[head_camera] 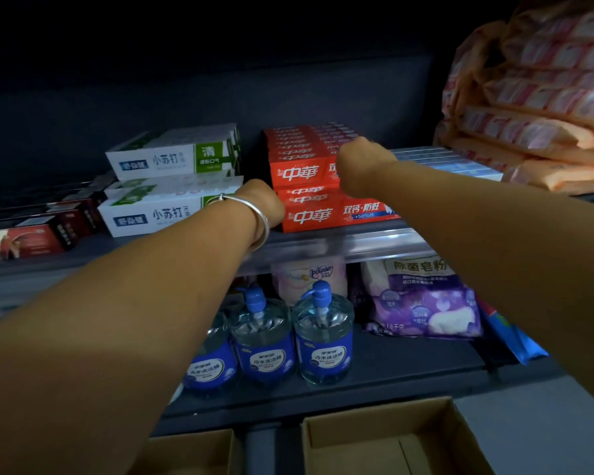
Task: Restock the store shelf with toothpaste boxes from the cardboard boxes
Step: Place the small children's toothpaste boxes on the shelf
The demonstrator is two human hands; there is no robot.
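- Dark red-and-black cartons (31, 234) lie at the far left of the dark shelf (323, 243).
- White-and-green toothpaste boxes (158, 186) sit stacked next, in two tiers, lying flat.
- Left hand (261, 205), silver bangle (254, 217) on the wrist, sits at the left end of the red toothpaste boxes (309, 193); fingers are hidden behind the hand, so grip can't be told.
- Red toothpaste boxes are stacked mid-shelf, flat, front faces outward, between the white-green stack and the light blue boxes (450, 162).
- Right hand (357, 166) is up against the right front of the red stack's upper tier; it looks knuckled under, fingers out of sight, hold can't be told.
- Light blue boxes lie flat just right of the red stack.
- Orange-pink plastic-wrapped packs (535, 97) are piled at the far right.
- Lower shelf: clear pump bottles with blue labels (288, 341), a purple soap-powder bag (426, 296) to their right.
- Bottom edge: two open brown cardboard boxes (391, 440), below the shelving.
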